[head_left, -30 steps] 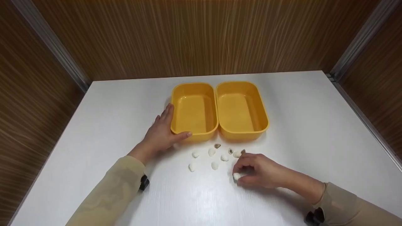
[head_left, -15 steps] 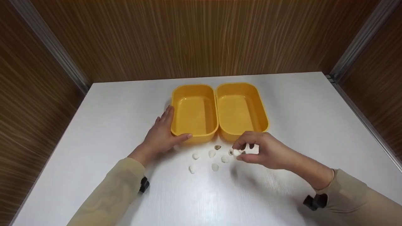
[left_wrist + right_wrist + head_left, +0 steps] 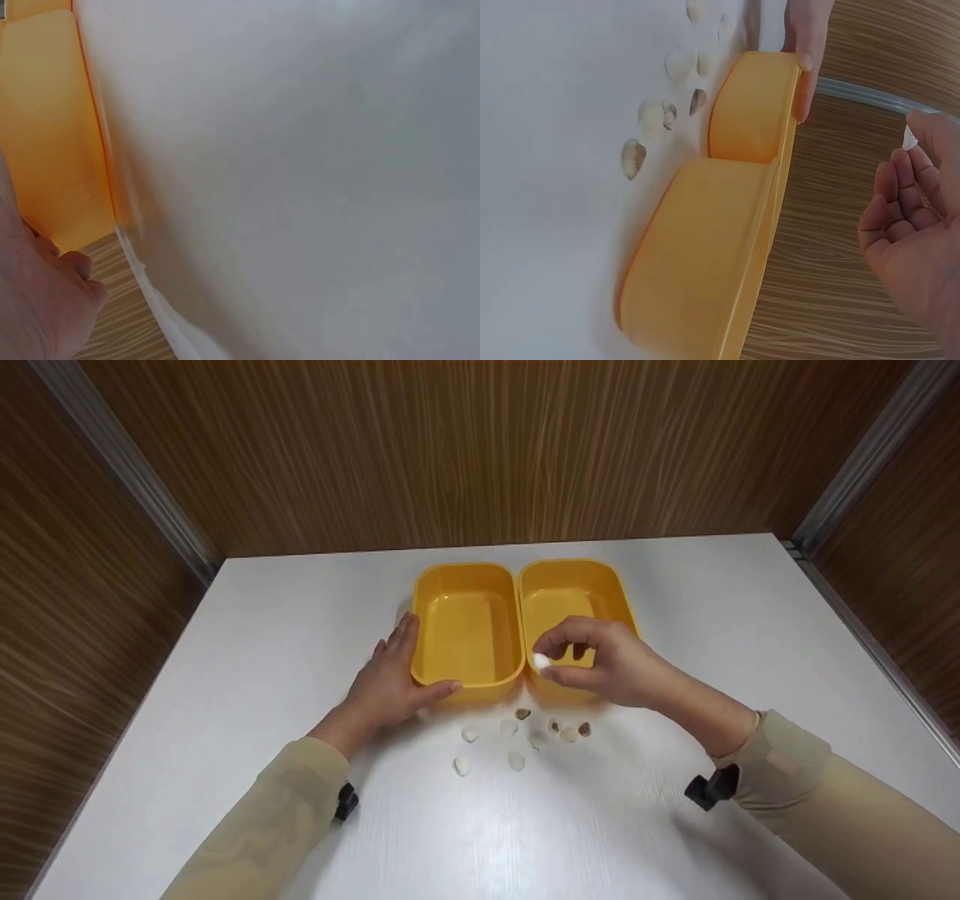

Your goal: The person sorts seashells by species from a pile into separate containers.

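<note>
Between the thumb and index finger of my right hand point(image 3: 619, 664) is a small white seashell point(image 3: 541, 661), pinched above the front part of the right yellow container point(image 3: 562, 600). The right wrist view also shows this shell point(image 3: 909, 139) at the fingertips. My left hand point(image 3: 382, 679) rests against the left yellow container point(image 3: 465, 634), fingers straight along its left side and thumb at the front rim. Several white shells point(image 3: 516, 761) and a few brown ones, including a brown shell point(image 3: 523, 713), lie on the table in front of the containers.
The two containers stand side by side on a white table point(image 3: 300, 607). Behind it rises a wood-grain panel point(image 3: 487, 457), with more panels left and right. Black wrist devices sit on both sleeves, such as the right wrist device point(image 3: 712, 787).
My right hand has lifted the white shell from the table and carried it forward over the right container. The left hand stays at the left container.
</note>
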A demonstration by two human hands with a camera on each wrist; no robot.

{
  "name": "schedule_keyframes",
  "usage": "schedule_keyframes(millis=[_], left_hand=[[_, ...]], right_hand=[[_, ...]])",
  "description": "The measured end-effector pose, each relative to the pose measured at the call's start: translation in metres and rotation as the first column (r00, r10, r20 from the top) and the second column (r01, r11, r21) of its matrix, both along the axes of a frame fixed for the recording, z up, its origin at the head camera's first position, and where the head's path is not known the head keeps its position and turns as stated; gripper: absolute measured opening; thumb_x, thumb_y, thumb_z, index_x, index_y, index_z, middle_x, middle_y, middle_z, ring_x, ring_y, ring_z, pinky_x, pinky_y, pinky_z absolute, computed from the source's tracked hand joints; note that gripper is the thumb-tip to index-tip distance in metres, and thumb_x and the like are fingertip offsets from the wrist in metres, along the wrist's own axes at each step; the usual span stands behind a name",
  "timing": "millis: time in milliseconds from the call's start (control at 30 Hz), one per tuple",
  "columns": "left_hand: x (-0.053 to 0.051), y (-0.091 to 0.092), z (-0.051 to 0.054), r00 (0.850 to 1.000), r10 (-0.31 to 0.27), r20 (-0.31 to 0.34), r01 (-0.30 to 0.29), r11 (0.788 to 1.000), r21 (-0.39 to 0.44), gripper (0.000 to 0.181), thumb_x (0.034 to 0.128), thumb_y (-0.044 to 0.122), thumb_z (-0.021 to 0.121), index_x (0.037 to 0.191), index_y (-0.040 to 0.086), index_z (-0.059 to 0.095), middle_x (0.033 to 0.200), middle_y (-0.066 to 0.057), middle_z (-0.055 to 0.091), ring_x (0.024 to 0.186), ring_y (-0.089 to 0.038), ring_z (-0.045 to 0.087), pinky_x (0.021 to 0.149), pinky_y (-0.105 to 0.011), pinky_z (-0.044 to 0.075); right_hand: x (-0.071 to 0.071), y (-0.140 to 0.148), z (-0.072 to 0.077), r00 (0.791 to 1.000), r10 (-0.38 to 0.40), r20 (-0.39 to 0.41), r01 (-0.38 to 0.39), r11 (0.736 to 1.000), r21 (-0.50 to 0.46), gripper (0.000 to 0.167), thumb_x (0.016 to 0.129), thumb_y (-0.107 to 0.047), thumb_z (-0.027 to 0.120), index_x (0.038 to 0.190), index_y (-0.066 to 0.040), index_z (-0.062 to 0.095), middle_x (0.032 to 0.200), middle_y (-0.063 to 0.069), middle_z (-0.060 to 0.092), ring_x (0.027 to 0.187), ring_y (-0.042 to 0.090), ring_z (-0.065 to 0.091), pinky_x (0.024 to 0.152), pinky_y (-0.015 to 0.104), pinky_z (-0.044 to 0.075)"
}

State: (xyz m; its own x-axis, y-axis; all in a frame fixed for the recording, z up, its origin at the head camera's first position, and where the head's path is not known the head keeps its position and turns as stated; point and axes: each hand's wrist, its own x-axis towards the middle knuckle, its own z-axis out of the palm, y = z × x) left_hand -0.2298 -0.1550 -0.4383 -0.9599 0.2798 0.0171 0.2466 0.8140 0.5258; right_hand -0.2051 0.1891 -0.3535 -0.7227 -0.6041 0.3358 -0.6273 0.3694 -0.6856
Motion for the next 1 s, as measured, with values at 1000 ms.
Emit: schedule_keyframes(millis=[1000], left_hand=[[-0.004,0.004,0.004,1.000,-0.009,-0.008,0.008,1.000,-0.027,0.130,0.0858,0.086,0.060,0.171,0.010,-0.002,0.179,-0.004,0.000,0.163,-0.030,0.012,0.131,-0.047,0.008]], right_hand=[[-0.080,-0.080,-0.027,0.961,-0.193,0.198,0.194,0.981,0.016,0.019,0.099,-0.014,0.077,0.115,-0.006,0.076,0.112,0.006,0.071,0.104,0.022,0.060,0.084,0.032,0.051]])
